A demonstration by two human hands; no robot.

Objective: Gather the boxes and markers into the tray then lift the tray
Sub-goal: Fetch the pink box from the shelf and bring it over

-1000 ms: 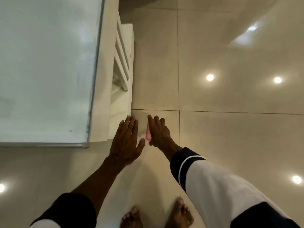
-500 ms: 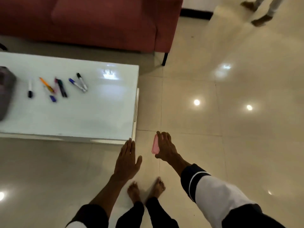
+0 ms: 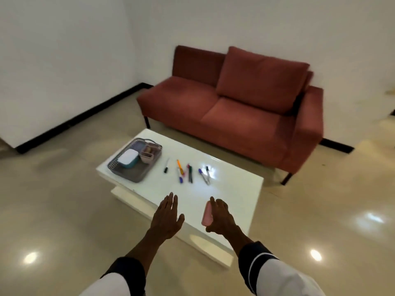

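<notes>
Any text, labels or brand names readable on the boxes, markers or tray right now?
None readable.
Markers: any barrel print is too small and blurred.
Boxes in the tray: no label visible.
Pink object in the right hand: no marking visible.

White low table (image 3: 226,189) stands on the tiled floor. On it: grey mesh tray (image 3: 128,174) at the far-left end. Loose markers (image 3: 188,170) lie in a row just right of the tray, apart from it. Table surface right of the markers is bare, glossy.
</notes>
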